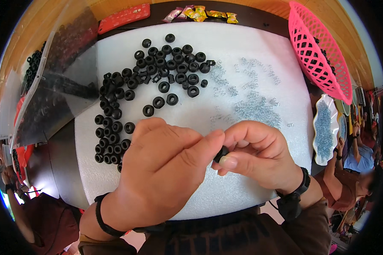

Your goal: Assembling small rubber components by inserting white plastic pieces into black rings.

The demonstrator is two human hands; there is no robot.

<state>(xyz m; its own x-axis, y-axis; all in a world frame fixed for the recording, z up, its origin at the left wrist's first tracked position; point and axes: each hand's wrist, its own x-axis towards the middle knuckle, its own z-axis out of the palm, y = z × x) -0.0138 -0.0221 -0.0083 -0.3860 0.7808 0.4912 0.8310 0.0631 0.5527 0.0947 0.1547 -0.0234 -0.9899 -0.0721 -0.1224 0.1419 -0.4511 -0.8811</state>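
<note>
Between the thumb and fingers of my right hand [257, 159] is a small black cord lock piece [221, 154], round and mostly covered by the fingertips. My left hand [164, 163] is closed, back upward, its thumb against the right fingertips beside that piece; whatever its curled fingers hold is hidden. Beyond and left of my hands, many loose black round cord lock shells [172, 99] with wide holes lie on a white foam sheet [191, 36]. A few smaller squarish black pieces [156, 78] lie among them. Tiny clear springs [257, 109] are spread in a loose heap to the right.
A pink lattice basket [300, 42] holding black pieces stands at the far right. Nearer is a white scalloped dish [318, 158] of springs. A clear plastic bin [83, 42] stands at the left. Wrapped sweets [196, 14] and a red case [124, 18] lie behind. Other people sit on both sides.
</note>
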